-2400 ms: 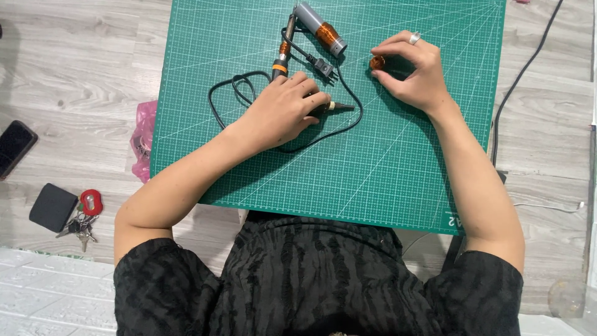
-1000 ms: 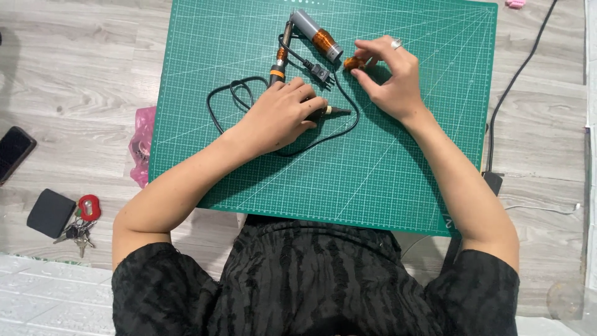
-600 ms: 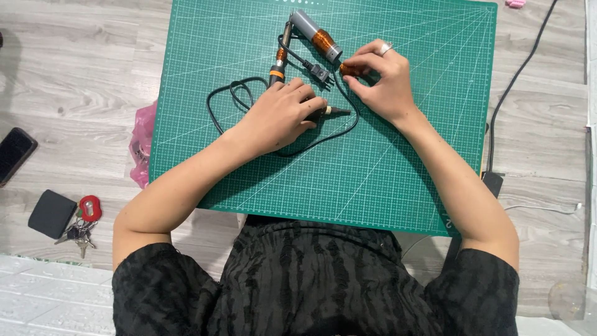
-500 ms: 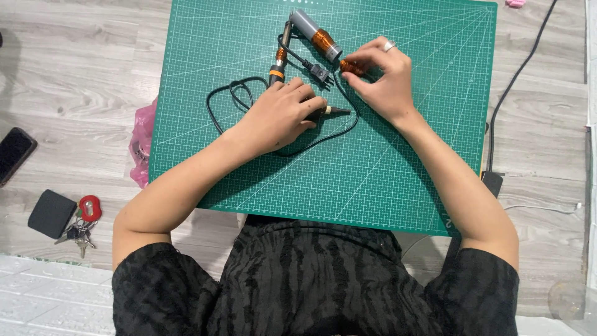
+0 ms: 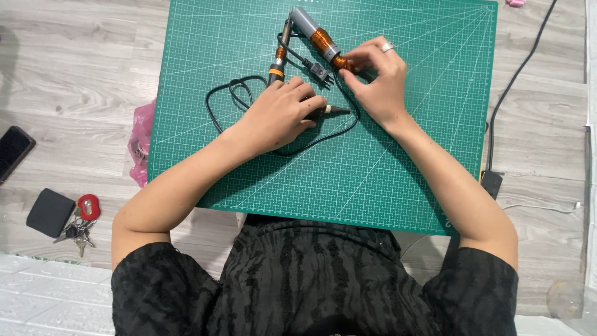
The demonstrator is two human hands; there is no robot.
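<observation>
1 green mat, 2 hands, 1 phone, 1 key bunch.

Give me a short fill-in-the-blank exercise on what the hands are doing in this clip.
1. The left hand rests on a tool with a ____ cord.
2. The right hand pinches the orange end of the grey cylinder and wears a ____.
3. Both work on a ____ cutting mat.

Missing: black; ring; green
</observation>
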